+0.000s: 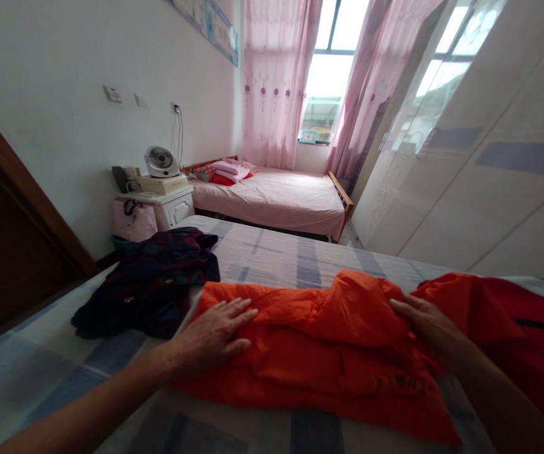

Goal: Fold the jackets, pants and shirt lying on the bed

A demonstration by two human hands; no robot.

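The orange cloth (pixel 310 353) lies on the bed (pixel 272 252). The left hand (pixel 219 325) is flat and wide on it; the right hand (pixel 426 318) touches it too, but I cannot tell if it pinches. The thin-looking cloth could bunch up if pushed hard. Dark clothes (pixel 158 284) sit just left. Red clothes (pixel 534 366) crowd the right side.

No legible text; marks (pixel 397 382) on orange garment (pixel 295 362) too blurred.

Left hand (pixel 219 329) and right hand (pixel 429 323) touch orange garment (pixel 317 347).
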